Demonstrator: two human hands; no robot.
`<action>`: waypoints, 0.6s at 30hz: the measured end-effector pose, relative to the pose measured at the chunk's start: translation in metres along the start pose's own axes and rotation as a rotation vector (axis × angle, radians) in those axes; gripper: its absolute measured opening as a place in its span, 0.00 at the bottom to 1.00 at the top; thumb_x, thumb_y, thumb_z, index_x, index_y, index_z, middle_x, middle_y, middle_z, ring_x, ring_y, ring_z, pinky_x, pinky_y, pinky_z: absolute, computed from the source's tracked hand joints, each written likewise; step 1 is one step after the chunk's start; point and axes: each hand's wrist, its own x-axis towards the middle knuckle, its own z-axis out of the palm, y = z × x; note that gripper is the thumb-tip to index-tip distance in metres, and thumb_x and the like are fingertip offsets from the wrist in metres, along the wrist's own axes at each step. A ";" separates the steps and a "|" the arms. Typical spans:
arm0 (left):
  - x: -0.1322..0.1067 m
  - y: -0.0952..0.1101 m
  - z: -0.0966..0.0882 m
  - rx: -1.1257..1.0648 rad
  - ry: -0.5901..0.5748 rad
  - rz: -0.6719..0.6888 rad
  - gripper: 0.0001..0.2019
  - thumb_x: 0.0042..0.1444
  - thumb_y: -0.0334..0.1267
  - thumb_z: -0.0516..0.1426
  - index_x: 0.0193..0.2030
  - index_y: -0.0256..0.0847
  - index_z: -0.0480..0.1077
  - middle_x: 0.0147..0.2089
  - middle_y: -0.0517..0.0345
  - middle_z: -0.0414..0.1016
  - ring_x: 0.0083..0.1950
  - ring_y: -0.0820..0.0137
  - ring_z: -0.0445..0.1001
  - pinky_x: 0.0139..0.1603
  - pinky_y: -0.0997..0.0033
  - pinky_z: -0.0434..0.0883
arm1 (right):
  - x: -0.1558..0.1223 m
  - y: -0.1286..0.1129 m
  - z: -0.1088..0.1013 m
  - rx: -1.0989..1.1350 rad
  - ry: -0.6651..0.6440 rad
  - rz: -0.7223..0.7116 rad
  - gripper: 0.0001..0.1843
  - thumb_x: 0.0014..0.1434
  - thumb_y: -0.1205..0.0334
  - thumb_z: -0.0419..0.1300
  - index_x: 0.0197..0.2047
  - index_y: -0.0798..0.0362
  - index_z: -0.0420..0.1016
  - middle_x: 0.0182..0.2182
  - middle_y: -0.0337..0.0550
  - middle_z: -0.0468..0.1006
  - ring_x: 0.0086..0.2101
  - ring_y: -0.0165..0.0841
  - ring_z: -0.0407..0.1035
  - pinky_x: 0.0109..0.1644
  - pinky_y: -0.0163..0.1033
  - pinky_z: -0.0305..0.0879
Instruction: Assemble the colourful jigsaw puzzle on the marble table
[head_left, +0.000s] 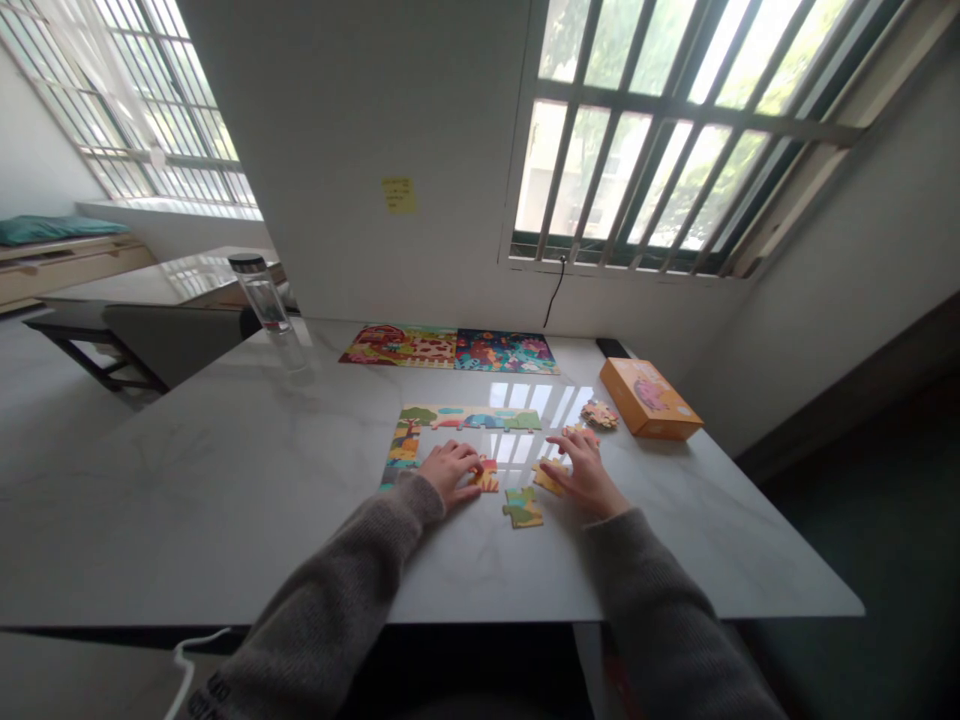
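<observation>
My left hand point(448, 475) rests on the white marble table point(225, 500), its fingertips against an orange jigsaw piece point(487, 477) at the inner edge of a partly assembled jigsaw frame point(466, 418). Whether it grips that piece, I cannot tell. My right hand point(586, 473) lies with fingers spread, just above a yellow piece point(550, 478) and near another piece point(579, 432). A green piece point(523, 507) lies between my hands. Beyond my right fingers is a small heap of pieces point(599, 414), beside an orange puzzle box point(649, 399).
Two finished colourful puzzles point(450, 349) lie at the table's far edge. A clear water bottle point(264, 298) stands at the back left, and a dark phone-like object point(613, 347) lies at the back right. Barred windows point(675, 140) rise behind the table.
</observation>
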 end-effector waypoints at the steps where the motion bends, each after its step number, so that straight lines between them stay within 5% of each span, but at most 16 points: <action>1: 0.000 0.000 0.000 -0.005 -0.006 0.005 0.10 0.57 0.42 0.64 0.45 0.43 0.74 0.56 0.52 0.74 0.54 0.56 0.67 0.54 0.56 0.65 | -0.004 0.004 -0.001 -0.029 -0.033 0.029 0.23 0.60 0.51 0.65 0.55 0.51 0.75 0.45 0.52 0.73 0.48 0.46 0.67 0.57 0.53 0.63; 11: -0.002 -0.002 -0.001 -0.012 0.012 0.019 0.11 0.57 0.42 0.64 0.45 0.43 0.74 0.55 0.51 0.74 0.54 0.56 0.68 0.55 0.55 0.66 | -0.014 0.004 -0.002 -0.039 -0.203 0.120 0.18 0.54 0.52 0.70 0.45 0.49 0.75 0.46 0.48 0.72 0.48 0.44 0.67 0.56 0.50 0.61; 18: -0.001 0.000 0.000 0.001 0.008 0.020 0.11 0.57 0.42 0.64 0.46 0.43 0.74 0.55 0.51 0.74 0.55 0.55 0.68 0.54 0.55 0.66 | -0.015 0.008 0.003 0.029 -0.167 0.156 0.35 0.51 0.54 0.71 0.61 0.45 0.69 0.42 0.43 0.71 0.45 0.42 0.69 0.58 0.55 0.62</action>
